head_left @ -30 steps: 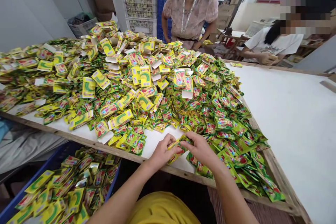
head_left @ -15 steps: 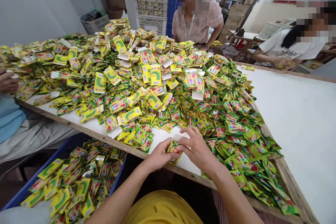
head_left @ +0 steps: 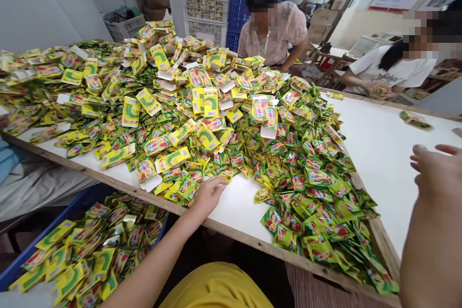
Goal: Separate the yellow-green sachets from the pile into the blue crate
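My left hand (head_left: 209, 196) rests over the front edge of the table, its fingers loosely extended beside the heap of small green pouches (head_left: 321, 204) and yellow boxes. I see nothing held in it. Far to the right, my right hand (head_left: 435, 175) is stretched out over the white tabletop (head_left: 382, 154), fingers apart and empty. Beyond its fingertips is a small yellow-green box (head_left: 416, 121), slightly blurred. Printed yellow boxes (head_left: 173, 160), some with white flaps open, lie on the heap left of centre. Green pouches cover the right part.
A blue crate (head_left: 7, 269) full of packed boxes stands below the table at left. A wooden rail (head_left: 378, 231) divides the heap from the right-hand tabletop. Two people sit across, one in a pink shirt (head_left: 288, 29), one in a white shirt (head_left: 407, 70). Stacked crates (head_left: 205, 2) stand behind.
Both hands held a small box together at the table edge. My right hand has swung far right and is empty; a box now appears beyond it. My left hand has moved slightly left.
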The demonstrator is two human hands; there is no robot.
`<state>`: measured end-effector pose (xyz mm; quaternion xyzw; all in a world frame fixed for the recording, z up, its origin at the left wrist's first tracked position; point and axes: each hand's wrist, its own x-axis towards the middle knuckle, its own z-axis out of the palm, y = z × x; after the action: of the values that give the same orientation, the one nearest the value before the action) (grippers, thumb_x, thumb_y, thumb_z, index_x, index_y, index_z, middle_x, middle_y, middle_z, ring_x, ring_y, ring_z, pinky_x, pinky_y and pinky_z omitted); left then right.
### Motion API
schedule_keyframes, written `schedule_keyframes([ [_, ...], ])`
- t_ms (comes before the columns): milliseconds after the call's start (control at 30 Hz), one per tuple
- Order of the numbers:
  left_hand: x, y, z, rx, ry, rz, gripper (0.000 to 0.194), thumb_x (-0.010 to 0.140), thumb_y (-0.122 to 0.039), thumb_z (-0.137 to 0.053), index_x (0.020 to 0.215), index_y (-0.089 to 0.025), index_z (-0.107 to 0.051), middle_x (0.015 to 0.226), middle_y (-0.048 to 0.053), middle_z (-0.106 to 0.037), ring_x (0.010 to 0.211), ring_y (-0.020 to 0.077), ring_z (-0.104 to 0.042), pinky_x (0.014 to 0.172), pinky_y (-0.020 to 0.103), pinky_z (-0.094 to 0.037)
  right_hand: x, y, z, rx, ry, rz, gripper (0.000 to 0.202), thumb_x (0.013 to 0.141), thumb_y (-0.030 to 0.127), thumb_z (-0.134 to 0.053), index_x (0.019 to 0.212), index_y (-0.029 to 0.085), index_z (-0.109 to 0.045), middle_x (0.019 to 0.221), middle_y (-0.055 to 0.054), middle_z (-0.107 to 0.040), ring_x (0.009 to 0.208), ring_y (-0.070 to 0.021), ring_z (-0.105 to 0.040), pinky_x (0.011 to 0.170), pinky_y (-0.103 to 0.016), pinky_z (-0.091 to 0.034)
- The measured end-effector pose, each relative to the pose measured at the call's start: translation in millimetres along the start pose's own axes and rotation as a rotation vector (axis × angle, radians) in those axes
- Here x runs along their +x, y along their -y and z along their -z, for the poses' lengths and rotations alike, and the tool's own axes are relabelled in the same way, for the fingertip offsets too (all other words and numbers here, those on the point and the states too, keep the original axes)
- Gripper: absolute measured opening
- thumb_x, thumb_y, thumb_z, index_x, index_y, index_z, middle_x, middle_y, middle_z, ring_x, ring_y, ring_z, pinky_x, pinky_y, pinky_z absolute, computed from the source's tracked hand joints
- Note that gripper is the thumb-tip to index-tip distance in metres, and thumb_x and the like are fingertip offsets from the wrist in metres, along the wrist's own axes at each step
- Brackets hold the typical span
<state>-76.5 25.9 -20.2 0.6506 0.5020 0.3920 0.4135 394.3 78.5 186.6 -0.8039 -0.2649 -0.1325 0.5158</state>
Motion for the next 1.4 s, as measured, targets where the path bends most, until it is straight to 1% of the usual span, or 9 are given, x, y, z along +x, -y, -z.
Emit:
schedule_keyframes([
  [133,23,-8,-17.4,0.548,-0.038,-0.156,0.036,0.081,-0.012,-0.058,0.116,-0.018,-0.061,0.139,0.014,-0.048,0.128,0.0339,-0.039,0.103,0.057,-0.033,-103,10,-5,0.078,0.747,0.404,0.018,0.084,0.015,-0.056,0.098,0.010,-0.067,0.081,-0.013,-0.067,0.059,-0.0141,-0.059,0.059,-0.033,-0.046],
  [267,1,-18,-31.3,0.740,0.103,-0.144,0.044,0.082,-0.017,-0.060,0.125,-0.017,-0.054,0.150,0.016,-0.032,0.132,0.0381,-0.032,0.097,0.058,-0.036,-248,6,-12,0.078,1.223,0.626,0.022,0.063,0.000,-0.071,0.072,0.020,-0.070,0.078,-0.003,-0.067,0.077,-0.0183,-0.061,0.071,-0.031,-0.048],
  [400,-35,-18,-23.4,0.550,0.208,-0.192,0.039,0.083,-0.021,-0.061,0.121,-0.024,-0.058,0.147,0.012,-0.037,0.128,0.0335,-0.038,0.097,0.051,-0.039,-296,-12,-15,-0.207,1.158,0.991,0.015,0.069,0.009,-0.070,0.066,0.019,-0.058,0.084,-0.008,-0.061,0.085,-0.0241,-0.051,0.072,-0.035,-0.042],
  [500,-38,-14,-12.0,0.318,-0.002,-0.170,0.019,0.088,-0.020,-0.052,0.102,-0.021,-0.065,0.121,0.012,-0.057,0.113,0.0260,-0.051,0.095,0.042,-0.042,-294,-22,-13,-0.218,1.189,0.995,0.016,0.077,0.012,-0.062,0.068,0.020,-0.051,0.075,-0.004,-0.057,0.081,-0.0216,-0.050,0.069,-0.031,-0.037],
  [633,-18,-23,-8.4,0.069,-0.268,-0.016,0.015,0.089,-0.026,-0.051,0.084,-0.018,-0.063,0.086,0.006,-0.063,0.085,0.0193,-0.058,0.076,0.031,-0.046,-299,-19,-6,-0.079,1.275,0.661,0.007,0.086,0.019,-0.050,0.081,0.022,-0.045,0.067,0.002,-0.052,0.062,-0.0152,-0.048,0.059,-0.026,-0.033],
  [833,-14,-46,-42.6,-0.406,0.121,0.160,0.021,0.066,-0.031,-0.075,0.072,-0.015,-0.061,0.065,-0.001,-0.058,0.060,0.0127,-0.052,0.057,0.023,-0.039,-326,-8,5,0.358,1.417,0.286,0.020,0.081,0.018,-0.050,0.100,0.022,-0.046,0.078,0.002,-0.061,0.071,-0.0142,-0.057,0.067,-0.026,-0.042],
  [1000,-34,-38,-50.2,-0.576,-0.047,0.280,0.022,0.077,-0.035,-0.064,0.068,-0.016,-0.056,0.061,-0.002,-0.055,0.055,0.0109,-0.052,0.057,0.023,-0.042,-349,-22,12,0.423,1.551,-0.235,0.030,0.069,0.035,-0.067,0.090,0.018,-0.054,0.072,0.001,-0.058,0.062,-0.0129,-0.053,0.057,-0.024,-0.040],
  [1200,0,-17,-15.1,-0.031,-0.285,0.117,0.016,0.088,-0.031,-0.050,0.087,-0.017,-0.059,0.082,0.003,-0.060,0.076,0.0160,-0.058,0.071,0.028,-0.045,-353,-29,19,0.417,1.460,-0.280,0.022,0.070,0.040,-0.063,0.076,0.020,-0.056,0.061,0.003,-0.048,0.056,-0.0122,-0.045,0.051,-0.024,-0.037],
  [1400,47,-5,-3.5,0.262,-0.130,0.013,0.028,0.061,-0.016,-0.077,0.085,-0.020,-0.066,0.089,0.004,-0.057,0.095,0.0240,-0.053,0.087,0.035,-0.042,-345,-37,14,0.410,1.411,-0.123,0.023,0.067,0.032,-0.060,0.085,0.020,-0.067,0.078,-0.003,-0.055,0.061,-0.0138,-0.048,0.053,-0.027,-0.042],
])
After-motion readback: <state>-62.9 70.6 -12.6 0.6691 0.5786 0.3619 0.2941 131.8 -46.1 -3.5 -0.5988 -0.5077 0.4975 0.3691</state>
